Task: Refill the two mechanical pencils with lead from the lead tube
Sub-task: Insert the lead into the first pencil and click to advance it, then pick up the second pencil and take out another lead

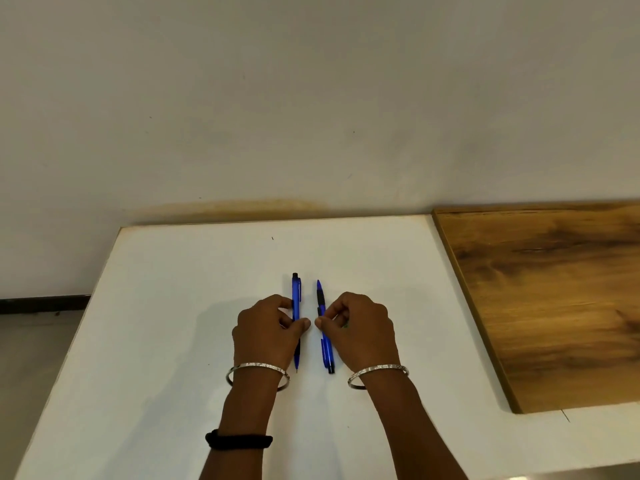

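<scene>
left pencil (296, 292) and right pencil (327, 353), 2 blue mechanical pencils, are in front of me over the white table (166, 317), 1 in each of my hands. nearest to me, a black band (239, 440) wraps my left forearm, and a silver bangle sits on each wrist, the left bangle (258, 373) and the right bangle (378, 373).

just beyond the bangles are the near ends of the pencils. the left pencil points its thin writing tip back toward me, while the right pencil shows its black cap end there. both long axes run near to far, almost parallel, with a narrow gap between them, so they lie head to tail.

my left hand (272, 329) grasps the left pencil around its middle, thumb and fingers curled over the barrel from the left. my right hand (358, 329) pinches the right pencil at its middle from the right, thumb tip and fingers closed on it. the 2 thumbs nearly meet in the gap. a small greenish speck shows among my right fingers, too small to tell what it is. i cannot tell whether the pencils touch the table or are lifted just off it.

past my knuckles, the left pencil ends in a black cap with its clip, and the right pencil shows its black grip and blue tip pointing away. a wooden board (554, 289) lies on the table to the right, well apart. a pale wall (311, 98) rises behind.
</scene>
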`<state>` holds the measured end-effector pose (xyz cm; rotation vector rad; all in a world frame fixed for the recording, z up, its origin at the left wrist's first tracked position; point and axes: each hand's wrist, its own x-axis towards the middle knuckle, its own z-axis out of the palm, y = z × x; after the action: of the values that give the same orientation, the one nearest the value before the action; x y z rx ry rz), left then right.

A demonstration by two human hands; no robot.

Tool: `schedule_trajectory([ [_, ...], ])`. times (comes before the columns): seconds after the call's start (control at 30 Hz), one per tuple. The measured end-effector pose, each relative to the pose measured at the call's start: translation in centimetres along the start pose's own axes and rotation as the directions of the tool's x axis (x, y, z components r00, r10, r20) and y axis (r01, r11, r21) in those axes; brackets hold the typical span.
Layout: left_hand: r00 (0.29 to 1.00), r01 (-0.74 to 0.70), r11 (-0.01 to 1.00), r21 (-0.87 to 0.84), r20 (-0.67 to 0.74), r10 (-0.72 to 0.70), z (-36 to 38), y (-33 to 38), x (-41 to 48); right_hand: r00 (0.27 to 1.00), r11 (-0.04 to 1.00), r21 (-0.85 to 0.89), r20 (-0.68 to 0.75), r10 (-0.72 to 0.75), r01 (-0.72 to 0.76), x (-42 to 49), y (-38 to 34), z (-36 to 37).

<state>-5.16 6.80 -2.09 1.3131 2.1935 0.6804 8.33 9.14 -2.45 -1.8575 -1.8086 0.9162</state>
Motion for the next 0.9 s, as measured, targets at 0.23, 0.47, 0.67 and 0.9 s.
schedule_trajectory([
  [0.23, 1.000, -0.006, 0.997, 0.073, 0.022, 0.004, 0.5, 0.2, -0.1, 0.998, 0.986, -0.152, -0.007, 0.068, -0.068, -0.3, -0.2, 0.0],
  [0.47, 0.998, 0.036, 0.997, 0.072, 0.054, -0.040, 0.6, 0.2, 0.0, 0.992, 0.965, -0.233, 0.025, 0.127, -0.117, -0.5, -0.7, 0.1],
  [0.67, 0.998, 0.058, 0.997, 0.054, -0.005, -0.058, 0.0, 0.6, -0.1, 0.988, 0.959, -0.241, 0.002, 0.154, -0.149, -0.7, -0.9, 0.1],
  [0.9, 0.949, -0.306, 0.946, 0.109, -0.042, 0.312, -0.2, 1.8, -0.7, 0.989, 0.983, 0.121, -0.047, 0.141, -0.135, 0.0, -0.8, -2.0],
])
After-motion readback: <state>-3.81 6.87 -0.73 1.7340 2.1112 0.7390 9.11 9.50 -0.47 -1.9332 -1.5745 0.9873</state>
